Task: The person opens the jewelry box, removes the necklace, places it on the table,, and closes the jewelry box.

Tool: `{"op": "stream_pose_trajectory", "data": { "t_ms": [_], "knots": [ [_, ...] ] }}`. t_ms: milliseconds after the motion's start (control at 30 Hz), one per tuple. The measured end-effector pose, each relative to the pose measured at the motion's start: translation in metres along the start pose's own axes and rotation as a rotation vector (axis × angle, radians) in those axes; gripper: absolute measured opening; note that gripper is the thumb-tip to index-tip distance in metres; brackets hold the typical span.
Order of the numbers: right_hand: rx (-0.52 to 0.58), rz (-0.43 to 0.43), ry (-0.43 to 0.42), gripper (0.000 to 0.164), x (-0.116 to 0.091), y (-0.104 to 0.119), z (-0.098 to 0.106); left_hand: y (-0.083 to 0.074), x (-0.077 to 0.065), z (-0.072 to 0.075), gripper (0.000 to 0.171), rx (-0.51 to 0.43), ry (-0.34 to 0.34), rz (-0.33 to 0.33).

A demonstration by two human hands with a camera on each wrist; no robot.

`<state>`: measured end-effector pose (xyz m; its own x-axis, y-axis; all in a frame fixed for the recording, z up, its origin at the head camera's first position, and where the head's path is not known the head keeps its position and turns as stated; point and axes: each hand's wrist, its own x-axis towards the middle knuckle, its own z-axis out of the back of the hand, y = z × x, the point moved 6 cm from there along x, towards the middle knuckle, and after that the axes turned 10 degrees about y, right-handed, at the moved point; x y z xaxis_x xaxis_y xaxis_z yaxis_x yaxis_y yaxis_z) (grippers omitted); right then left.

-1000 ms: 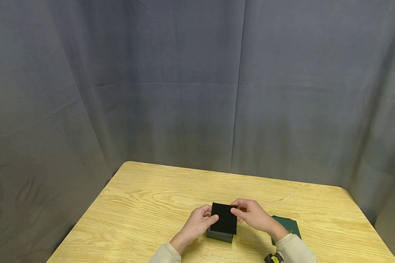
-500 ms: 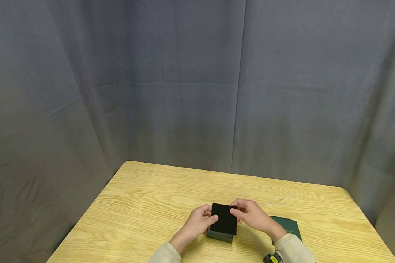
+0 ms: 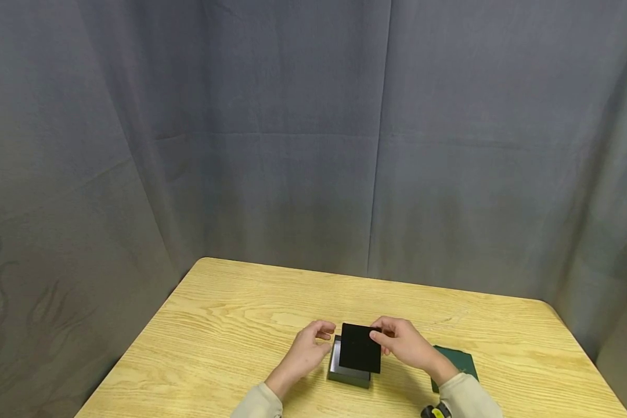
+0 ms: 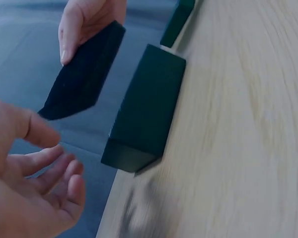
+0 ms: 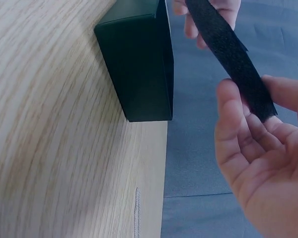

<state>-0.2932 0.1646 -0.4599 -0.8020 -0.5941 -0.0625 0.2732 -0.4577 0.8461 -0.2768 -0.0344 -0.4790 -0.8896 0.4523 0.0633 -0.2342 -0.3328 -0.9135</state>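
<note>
My right hand pinches a thin square black foam pad by its right side, thumb on top and fingers beneath. The pad hangs tilted over a small dark green box and overlaps it in the head view. The box stands lidless on the table, its pale inside showing at the left. In the left wrist view, my left hand is apart from the pad, fingers loosely bent and holding nothing. The right wrist view shows the pad's edge between my right thumb and fingers.
A flat dark green piece, like the box's lid, lies on the wooden table by my right forearm. A thin silvery chain lies behind it. A black and yellow device sits at my right sleeve. Grey curtains surround the table.
My left hand has let go of the black foam pad and drawn back left. The right hand has shifted the pad slightly right, uncovering part of the box's inside.
</note>
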Motion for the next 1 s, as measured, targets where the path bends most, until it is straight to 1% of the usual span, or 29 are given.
{"op": "stream_pose_trajectory", "data": {
  "t_ms": [67, 233, 367, 533, 667, 867, 1000],
  "knots": [
    [0.016, 0.002, 0.003, 0.026, 0.000, -0.001, 0.000, 0.002, 0.000, -0.002, 0.052, 0.046, 0.043, 0.017],
    [0.014, 0.009, 0.010, 0.028, 0.000, -0.002, 0.000, 0.008, 0.000, -0.009, 0.081, 0.152, 0.201, 0.071],
    [0.009, 0.011, 0.011, 0.026, 0.001, -0.003, -0.001, 0.012, 0.000, -0.011, 0.093, 0.202, 0.271, 0.105],
    [0.024, -0.003, 0.014, 0.024, 0.000, -0.004, 0.000, 0.013, 0.003, -0.013, 0.100, 0.256, 0.322, 0.117],
    [0.025, -0.003, 0.019, 0.026, 0.000, -0.005, -0.001, 0.012, 0.005, -0.016, 0.102, 0.327, 0.344, 0.125],
    [0.011, -0.003, 0.025, 0.028, 0.000, -0.007, -0.002, 0.011, 0.005, -0.018, 0.098, 0.439, 0.337, 0.116],
    [-0.006, 0.004, 0.019, 0.029, 0.000, -0.008, -0.001, 0.012, 0.004, -0.018, 0.096, 0.462, 0.326, 0.105]
  ]
}}
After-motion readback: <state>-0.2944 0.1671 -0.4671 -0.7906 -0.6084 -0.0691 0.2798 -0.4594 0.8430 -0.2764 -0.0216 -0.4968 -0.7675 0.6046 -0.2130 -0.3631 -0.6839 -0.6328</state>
